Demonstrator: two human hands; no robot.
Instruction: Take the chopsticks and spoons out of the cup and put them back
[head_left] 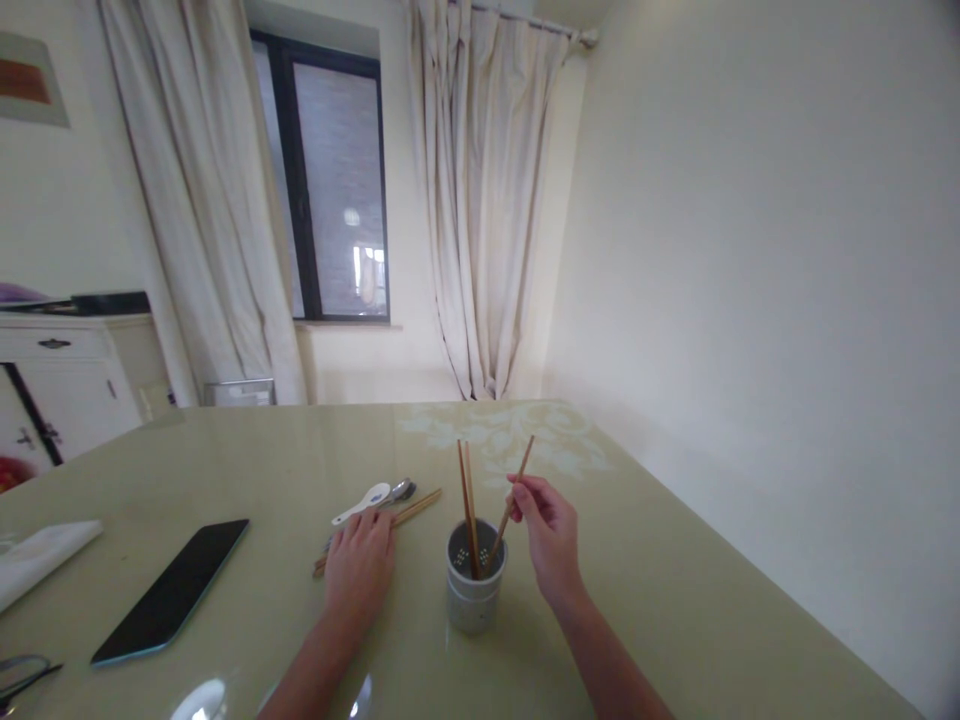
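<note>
A grey utensil holder (472, 600) with a pale rim and drain holes in its floor stands upright on the table. Two chopsticks (468, 500) lean inside it. My right hand (551, 525) pinches another chopstick (521, 470) slantwise, its lower end inside the holder's mouth. To the left, my left hand (361, 560) is closed over several wooden chopsticks (420, 506) lying on the table, their ends showing on both sides; its fingertips are hidden. Just beyond its fingers lie a white ceramic spoon (364, 503) and a metal spoon (403, 490).
A black tablet-like slab (176, 590) lies on the glossy green table (270, 460) at left. Beside it are a white object (45, 560) and, near the front edge, what looks like dark-framed glasses (26, 675). A wall (787, 300) borders the table's right side.
</note>
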